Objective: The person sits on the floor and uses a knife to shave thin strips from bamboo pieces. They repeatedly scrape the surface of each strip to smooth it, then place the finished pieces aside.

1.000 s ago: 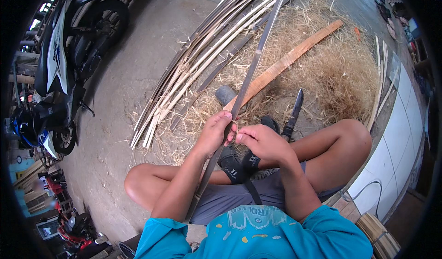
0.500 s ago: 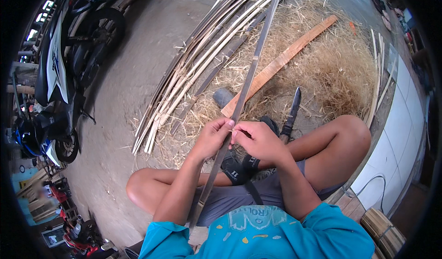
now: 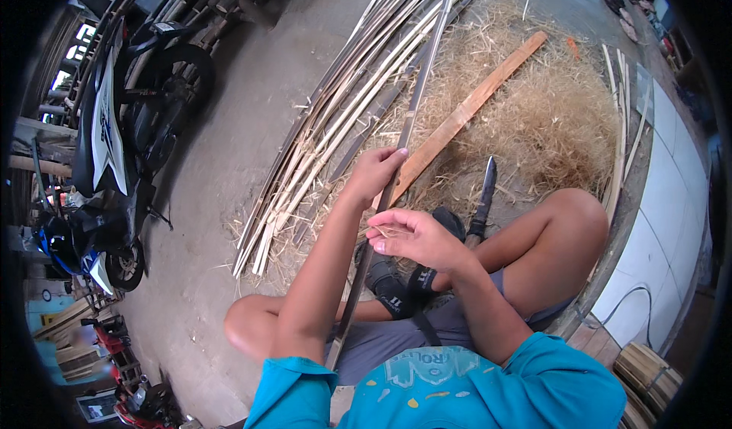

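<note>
A long, thin bamboo strip [image 3: 415,116], dark grey-green and narrow as a ribbon, runs from the person's lap up across the concrete floor [image 3: 229,200] toward its far edge. The left hand [image 3: 377,171] grips it partway along, fingers wrapped shut around the strip. Just below, the right hand [image 3: 415,235] holds a fine pale sliver [image 3: 385,232] pinched between thumb and fingertips, right beside the strip. A dark-bladed knife [image 3: 484,193] lies on the floor just beyond the right hand, near the bent knee. Further out, a bundle of pale split bamboo strips [image 3: 343,116] fans across the floor beside a heap of straw-like shavings [image 3: 549,116], with a flat wooden plank [image 3: 473,109] lying over it. Motorcycles [image 3: 122,124] stand along the floor's left edge.
</note>
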`<state>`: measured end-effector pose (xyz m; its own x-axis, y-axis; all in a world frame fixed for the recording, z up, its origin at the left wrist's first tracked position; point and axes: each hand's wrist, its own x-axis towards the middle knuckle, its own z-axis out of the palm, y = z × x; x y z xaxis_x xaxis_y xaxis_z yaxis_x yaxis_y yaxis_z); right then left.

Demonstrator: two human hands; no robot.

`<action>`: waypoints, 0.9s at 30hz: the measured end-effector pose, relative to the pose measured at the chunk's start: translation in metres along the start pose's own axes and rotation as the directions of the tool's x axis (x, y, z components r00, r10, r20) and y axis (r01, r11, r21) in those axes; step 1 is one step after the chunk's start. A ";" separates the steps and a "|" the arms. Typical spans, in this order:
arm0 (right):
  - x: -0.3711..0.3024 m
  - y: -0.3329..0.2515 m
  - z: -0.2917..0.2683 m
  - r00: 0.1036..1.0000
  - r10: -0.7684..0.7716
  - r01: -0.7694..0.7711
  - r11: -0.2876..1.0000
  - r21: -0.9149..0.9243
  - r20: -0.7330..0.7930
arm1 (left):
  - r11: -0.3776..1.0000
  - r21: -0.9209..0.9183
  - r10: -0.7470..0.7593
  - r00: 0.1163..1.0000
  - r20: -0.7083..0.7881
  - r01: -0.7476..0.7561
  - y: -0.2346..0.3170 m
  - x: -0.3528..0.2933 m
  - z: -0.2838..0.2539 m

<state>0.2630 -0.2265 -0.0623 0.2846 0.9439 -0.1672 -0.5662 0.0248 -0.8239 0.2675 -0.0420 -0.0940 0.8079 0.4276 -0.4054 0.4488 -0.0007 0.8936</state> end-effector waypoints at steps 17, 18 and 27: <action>0.018 0.050 -0.006 0.766 -0.206 0.221 0.974 -0.051 -0.609 | 0.704 0.693 0.257 0.966 -0.043 -0.156 0.026 0.021 0.022; 0.017 0.051 -0.007 0.760 -0.216 0.230 0.972 -0.058 -0.612 | 0.666 0.731 0.265 0.963 -0.044 -0.149 0.030 0.018 0.027; 0.019 0.065 -0.011 0.633 -0.152 0.241 0.971 0.006 -0.759 | 0.449 0.885 0.254 0.967 0.003 -0.121 0.054 0.014 0.048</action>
<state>0.2401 -0.2109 -0.1250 0.8535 0.3434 -0.3918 -0.4859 0.2531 -0.8366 0.3211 -0.0799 -0.0607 0.8967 0.4104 -0.1659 0.4418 -0.8523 0.2799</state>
